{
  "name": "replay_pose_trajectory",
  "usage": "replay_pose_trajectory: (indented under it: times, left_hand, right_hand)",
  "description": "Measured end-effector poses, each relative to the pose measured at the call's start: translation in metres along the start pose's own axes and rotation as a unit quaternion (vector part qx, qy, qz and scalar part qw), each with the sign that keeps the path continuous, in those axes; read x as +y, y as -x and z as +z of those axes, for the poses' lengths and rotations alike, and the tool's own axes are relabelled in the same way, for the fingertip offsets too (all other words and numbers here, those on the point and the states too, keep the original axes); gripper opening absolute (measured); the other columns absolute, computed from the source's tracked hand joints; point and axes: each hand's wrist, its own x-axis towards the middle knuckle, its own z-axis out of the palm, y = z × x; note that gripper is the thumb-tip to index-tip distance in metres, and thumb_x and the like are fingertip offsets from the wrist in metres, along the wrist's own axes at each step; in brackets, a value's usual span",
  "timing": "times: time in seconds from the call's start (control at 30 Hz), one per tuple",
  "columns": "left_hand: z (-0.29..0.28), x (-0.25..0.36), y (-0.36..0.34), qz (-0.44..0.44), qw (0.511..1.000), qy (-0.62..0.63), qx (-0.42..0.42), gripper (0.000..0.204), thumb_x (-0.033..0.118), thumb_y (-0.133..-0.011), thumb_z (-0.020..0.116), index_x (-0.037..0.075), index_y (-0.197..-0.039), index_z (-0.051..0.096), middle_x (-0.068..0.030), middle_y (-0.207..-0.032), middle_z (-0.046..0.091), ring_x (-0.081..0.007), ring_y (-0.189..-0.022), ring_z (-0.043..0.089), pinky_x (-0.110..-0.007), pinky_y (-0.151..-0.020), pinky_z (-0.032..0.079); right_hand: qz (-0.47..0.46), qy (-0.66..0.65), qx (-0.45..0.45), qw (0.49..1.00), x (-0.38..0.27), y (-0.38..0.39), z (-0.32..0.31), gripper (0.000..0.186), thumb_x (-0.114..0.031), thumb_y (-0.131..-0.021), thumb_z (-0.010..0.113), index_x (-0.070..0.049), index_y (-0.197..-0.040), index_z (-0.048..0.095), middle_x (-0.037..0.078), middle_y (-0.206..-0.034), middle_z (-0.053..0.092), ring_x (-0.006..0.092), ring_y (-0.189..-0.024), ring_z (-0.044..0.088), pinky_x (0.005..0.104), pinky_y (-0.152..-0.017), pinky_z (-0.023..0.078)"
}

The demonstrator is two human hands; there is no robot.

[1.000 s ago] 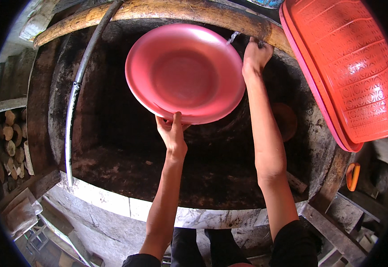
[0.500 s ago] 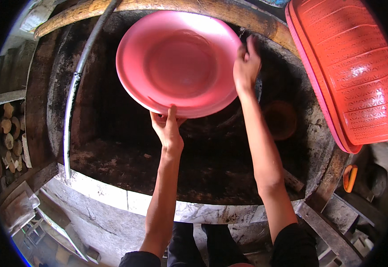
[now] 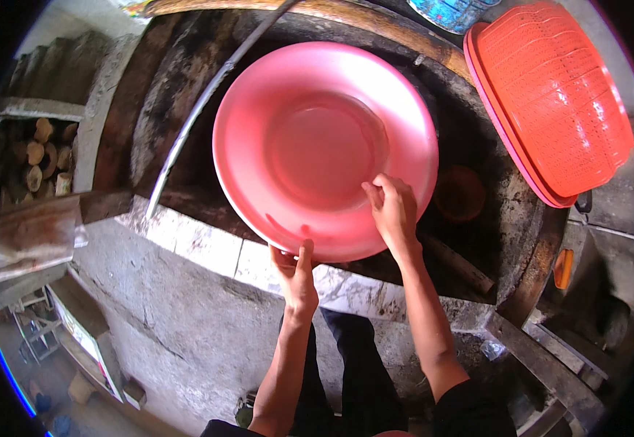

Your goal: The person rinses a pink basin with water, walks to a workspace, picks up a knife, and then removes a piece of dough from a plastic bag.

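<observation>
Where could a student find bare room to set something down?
The pale tiled ledge looks bare between the lower end of the grey rod and the left hand. Right of the pink basin is more crowded: a round brown object and a stick lie there.

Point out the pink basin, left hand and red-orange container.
Pink basin (image 3: 246, 138): head view, sloping inner wall.
Left hand (image 3: 299, 282): head view, back of the hand.
Red-orange container (image 3: 553, 95): head view, patterned outer side.
</observation>
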Motion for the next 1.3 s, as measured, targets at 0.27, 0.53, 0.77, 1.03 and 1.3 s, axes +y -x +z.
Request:
replay_pose_trajectory:
  times: [0.27, 0.53, 0.77, 1.03, 1.3]
  left_hand:
    - [-0.045, 0.031, 0.067, 0.060, 0.998, -0.018, 0.021, 0.048, -0.001, -0.076, 0.056, 0.001, -0.119, 0.035, -0.0079, -0.103, 0.051, -0.0133, -0.093, 0.048, -0.027, -0.081, 0.040]
    - [-0.078, 0.035, 0.077, 0.082, 0.995, 0.010, 0.047, 0.042, 0.002, -0.076, 0.057, 0.000, -0.114, 0.039, -0.0073, -0.100, 0.052, -0.0123, -0.089, 0.049, -0.027, -0.079, 0.041]
    - [-0.123, 0.045, 0.091, 0.104, 0.991, 0.060, 0.061, 0.042, 0.001, -0.076, 0.057, 0.002, -0.114, 0.039, -0.0050, -0.099, 0.051, -0.0114, -0.090, 0.048, -0.026, -0.080, 0.038]
    - [-0.161, 0.066, 0.117, 0.144, 0.975, 0.096, 0.137, 0.042, 0.001, -0.077, 0.056, 0.004, -0.115, 0.039, -0.0058, -0.098, 0.053, -0.0135, -0.086, 0.052, -0.029, -0.072, 0.046]
    - [-0.176, 0.074, 0.135, 0.179, 0.964, 0.120, 0.159, 0.043, 0.003, -0.078, 0.053, 0.003, -0.117, 0.034, -0.0084, -0.098, 0.053, -0.0168, -0.083, 0.056, -0.032, -0.067, 0.051]
  right_hand:
    - [-0.254, 0.293, 0.030, 0.921, 0.011, -0.011, 0.014, 0.060, 0.007, -0.061, 0.053, 0.001, -0.119, 0.038, 0.017, -0.126, 0.032, 0.0274, -0.118, 0.029, 0.0351, -0.093, 0.033]
    - [-0.260, 0.246, -0.203, 0.911, -0.029, 0.058, 0.023, 0.015, 0.002, -0.068, 0.051, 0.000, -0.083, 0.054, 0.017, -0.072, 0.056, 0.0324, -0.072, 0.057, 0.0383, -0.063, 0.045]
    - [-0.289, 0.064, -0.065, 0.953, -0.090, 0.082, 0.018, 0.006, -0.005, -0.069, 0.058, -0.006, -0.069, 0.051, 0.008, -0.062, 0.054, 0.0243, -0.066, 0.054, 0.0401, -0.077, 0.034]
    - [-0.316, 0.169, 0.150, 0.921, -0.132, 0.112, -0.004, 0.054, -0.004, -0.068, 0.060, -0.011, -0.119, 0.043, 0.014, -0.121, 0.042, 0.0249, -0.116, 0.033, 0.0456, -0.098, 0.012]
    - [0.065, -0.452, -0.167, 0.874, -0.130, 0.100, 0.023, 0.034, -0.009, -0.075, 0.059, 0.002, -0.105, 0.049, 0.008, -0.096, 0.055, 0.0143, -0.086, 0.052, 0.0269, -0.076, 0.041]
